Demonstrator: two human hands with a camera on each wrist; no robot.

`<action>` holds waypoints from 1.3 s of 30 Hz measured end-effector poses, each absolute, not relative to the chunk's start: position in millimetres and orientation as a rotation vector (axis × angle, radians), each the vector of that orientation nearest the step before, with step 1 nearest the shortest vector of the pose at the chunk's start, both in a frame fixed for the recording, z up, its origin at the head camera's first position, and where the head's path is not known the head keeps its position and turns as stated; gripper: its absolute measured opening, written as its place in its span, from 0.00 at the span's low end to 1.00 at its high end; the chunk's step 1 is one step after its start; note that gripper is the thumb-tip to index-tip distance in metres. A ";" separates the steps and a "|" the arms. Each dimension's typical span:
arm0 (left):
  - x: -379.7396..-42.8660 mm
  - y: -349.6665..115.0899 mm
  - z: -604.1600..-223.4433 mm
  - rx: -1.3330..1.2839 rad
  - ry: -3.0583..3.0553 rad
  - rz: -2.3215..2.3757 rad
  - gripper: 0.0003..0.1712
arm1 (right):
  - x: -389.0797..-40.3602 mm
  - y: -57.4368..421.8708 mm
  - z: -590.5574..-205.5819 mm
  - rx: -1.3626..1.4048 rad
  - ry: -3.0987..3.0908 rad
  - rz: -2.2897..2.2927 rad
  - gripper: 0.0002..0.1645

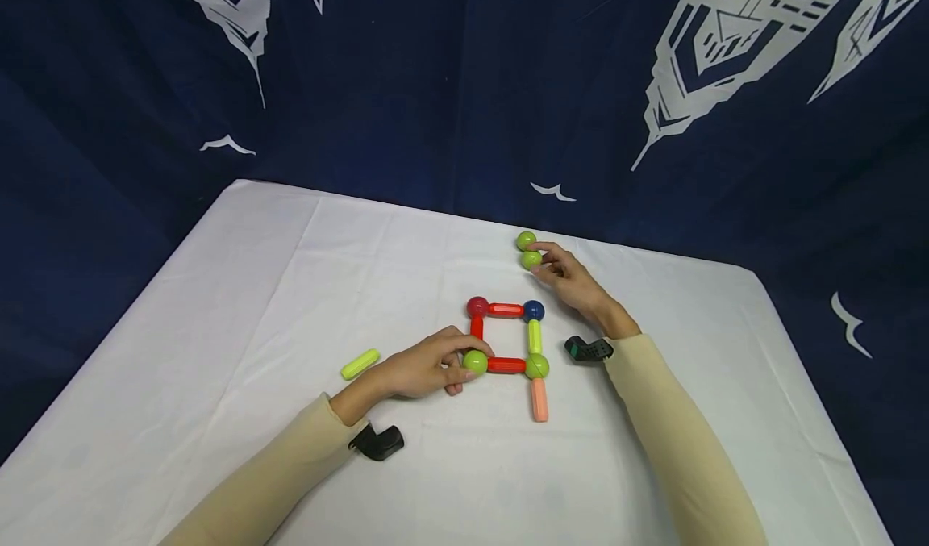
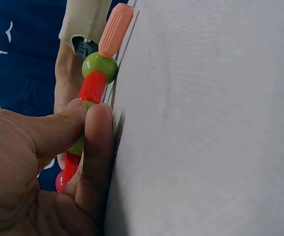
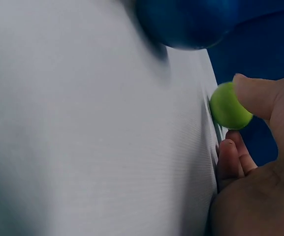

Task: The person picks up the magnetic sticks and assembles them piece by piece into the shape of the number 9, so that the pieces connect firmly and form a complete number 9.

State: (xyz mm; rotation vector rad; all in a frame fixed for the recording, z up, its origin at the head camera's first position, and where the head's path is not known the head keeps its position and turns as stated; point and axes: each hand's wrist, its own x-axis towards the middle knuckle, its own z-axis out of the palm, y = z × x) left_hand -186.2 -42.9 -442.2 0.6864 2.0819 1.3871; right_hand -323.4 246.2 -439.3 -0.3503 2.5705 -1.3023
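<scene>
"Backdrop (image 1: 392, 110) first, since it's the biggest?"

"Right: dark blue cloth with pale building shapes (image 1: 726, 38) at the upper left and upper right. Below it spreads the white worktop (image 1: 181, 352), and two beige sleeves (image 1: 675, 425) come in from the bottom edge."

"And between them?"

"A four-sided frame (image 1: 506, 365) of rods and balls, lying just right of centre. The left hand (image 1: 424, 363) is at its lower left corner; the right hand (image 1: 573, 282) is above and right of it. Each cuff has a black wrist device (image 1: 377, 443)."

"Rods?"

"A salmon rod (image 1: 539, 401) juts down from the frame's lower right corner. A yellow-green rod (image 1: 360, 364) lies loose, left of centre."

"Then the balls. What do the fingers do?"

"The left ones pinch the green corner ball (image 1: 475, 361). The right ones look closed on the lower loose ball (image 1: 531, 260), also green; the upper loose ball (image 1: 526, 241) is just above it."

"So which step is this?"

"Picking up a ball to add, I'd judge, with the left hand steadying the build. Next probably calls for lifting it away from its neighbour without jarring the frame."

"Any writing?"

"No brand, label or lettering I can read."
</scene>
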 end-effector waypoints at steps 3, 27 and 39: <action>-186.3 -42.0 -441.6 0.686 2.086 1.382 0.20 | -321.4 246.1 -440.6 -0.353 2.591 -1.324 0.25; -182.3 -41.3 -443.3 0.667 2.057 1.425 0.20 | -210.5 285.5 -411.9 -0.595 2.561 -1.344 0.27; -181.8 -41.0 -443.5 0.680 2.076 1.437 0.21 | -141.7 268.1 -412.5 -1.019 2.416 -1.102 0.23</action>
